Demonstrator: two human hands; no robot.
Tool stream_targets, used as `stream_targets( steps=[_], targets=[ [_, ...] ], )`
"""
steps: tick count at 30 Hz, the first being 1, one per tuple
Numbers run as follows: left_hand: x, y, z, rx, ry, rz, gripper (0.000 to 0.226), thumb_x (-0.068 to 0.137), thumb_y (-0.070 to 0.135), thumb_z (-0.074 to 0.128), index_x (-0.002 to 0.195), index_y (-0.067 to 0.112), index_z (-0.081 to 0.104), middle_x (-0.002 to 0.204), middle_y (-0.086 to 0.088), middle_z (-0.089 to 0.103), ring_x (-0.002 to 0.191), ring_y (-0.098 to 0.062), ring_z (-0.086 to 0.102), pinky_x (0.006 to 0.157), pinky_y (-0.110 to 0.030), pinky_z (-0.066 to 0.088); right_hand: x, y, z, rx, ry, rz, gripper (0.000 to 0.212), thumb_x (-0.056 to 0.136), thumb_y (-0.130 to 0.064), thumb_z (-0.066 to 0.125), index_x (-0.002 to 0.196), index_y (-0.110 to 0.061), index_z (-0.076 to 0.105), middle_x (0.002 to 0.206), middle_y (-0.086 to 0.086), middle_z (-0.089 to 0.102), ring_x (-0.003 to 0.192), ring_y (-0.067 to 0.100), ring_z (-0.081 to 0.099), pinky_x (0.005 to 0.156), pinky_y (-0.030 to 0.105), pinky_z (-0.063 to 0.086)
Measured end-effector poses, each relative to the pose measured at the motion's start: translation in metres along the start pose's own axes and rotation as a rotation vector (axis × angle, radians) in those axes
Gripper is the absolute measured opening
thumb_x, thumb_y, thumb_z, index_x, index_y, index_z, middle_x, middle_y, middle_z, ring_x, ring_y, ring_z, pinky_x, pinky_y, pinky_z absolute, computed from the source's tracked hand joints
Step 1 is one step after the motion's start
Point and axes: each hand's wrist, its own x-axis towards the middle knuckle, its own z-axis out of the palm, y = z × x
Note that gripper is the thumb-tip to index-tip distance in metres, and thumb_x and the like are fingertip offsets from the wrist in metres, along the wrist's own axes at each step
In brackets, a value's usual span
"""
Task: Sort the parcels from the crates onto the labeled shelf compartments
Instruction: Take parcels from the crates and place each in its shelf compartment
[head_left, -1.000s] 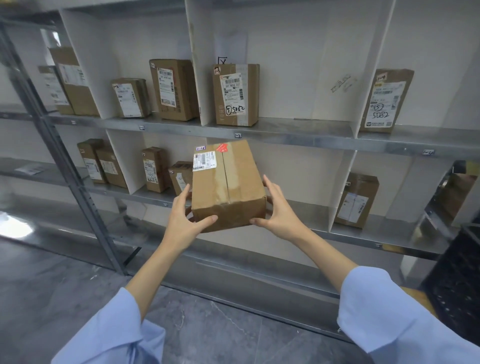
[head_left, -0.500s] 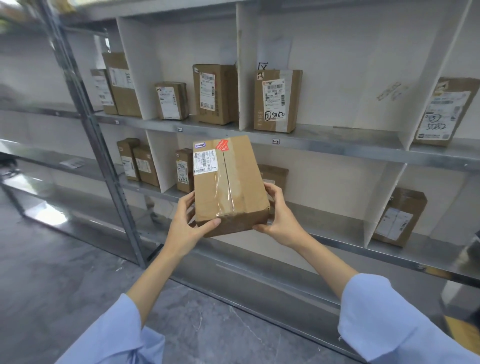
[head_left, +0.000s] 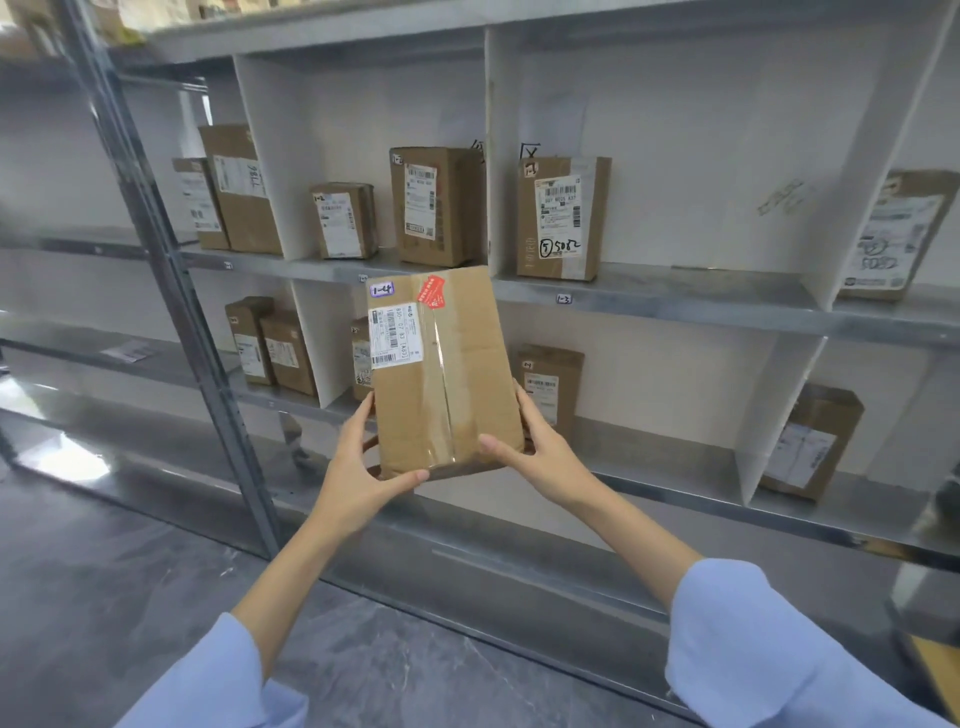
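Ahead of you a grey metal shelving rack with white upright divider panels, white back wall behind it, slanted grey steel post at your left, dark grey marbled stone floor near you, bright patch of reflected light low at far left

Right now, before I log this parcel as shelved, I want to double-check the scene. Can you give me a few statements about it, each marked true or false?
1. The left hand and the right hand both hold the parcel. True.
2. The parcel stands on a shelf. False: it is held in the air in front of the shelves.
3. A red sticker sits near the parcel's top edge. True.
4. The box marked 5082 lies flat on its shelf. False: it stands upright, with its label facing out.
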Motion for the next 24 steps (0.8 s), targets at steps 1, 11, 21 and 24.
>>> stream_targets(
  steps=[1, 11, 21, 24],
  targets=[
    [0.003, 0.000, 0.003, 0.022, -0.011, 0.019, 0.116, 0.061, 0.038, 0.091, 0.151, 0.040, 0.018, 0.149, 0.022, 0.025, 0.131, -0.006, 0.036, 0.103, -0.033, 0.037, -0.002, 0.001, -0.003, -0.013, 0.013, -0.002, 0.097, 0.084, -0.052, 0.072, 0.157, -0.038, 0.010, 0.150, -0.024, 0.039, 0.132, -0.006, 0.042, 0.113, 0.032, 0.039],
    [0.022, 0.046, 0.106, -0.124, -0.172, 0.111, 0.098, 0.068, 0.017, 0.088, 0.139, 0.036, 0.025, 0.147, 0.012, 0.031, 0.132, -0.011, 0.036, 0.099, -0.034, 0.046, -0.056, 0.020, -0.098, -0.063, 0.251, 0.090, 0.092, 0.080, -0.025, 0.082, 0.147, -0.022, 0.020, 0.142, -0.013, 0.036, 0.130, 0.004, 0.039, 0.105, 0.022, 0.038],
    [0.012, 0.133, 0.276, -0.199, -0.322, 0.224, 0.103, 0.070, 0.010, 0.087, 0.148, 0.031, 0.025, 0.148, 0.018, 0.032, 0.130, -0.009, 0.040, 0.090, -0.005, 0.042, -0.154, 0.046, -0.250, -0.185, 0.495, 0.167, 0.095, 0.082, -0.036, 0.079, 0.153, -0.034, 0.017, 0.138, -0.024, 0.044, 0.128, 0.003, 0.045, 0.109, 0.031, 0.041],
    [0.001, 0.170, 0.328, -0.250, -0.355, 0.244, 0.096, 0.073, 0.008, 0.085, 0.144, 0.035, 0.026, 0.143, 0.019, 0.033, 0.125, -0.004, 0.041, 0.074, 0.002, 0.041, -0.185, 0.049, -0.299, -0.278, 0.559, 0.196, 0.093, 0.080, -0.040, 0.079, 0.151, -0.037, 0.019, 0.132, -0.027, 0.044, 0.126, 0.003, 0.045, 0.110, 0.037, 0.042]
  ],
)
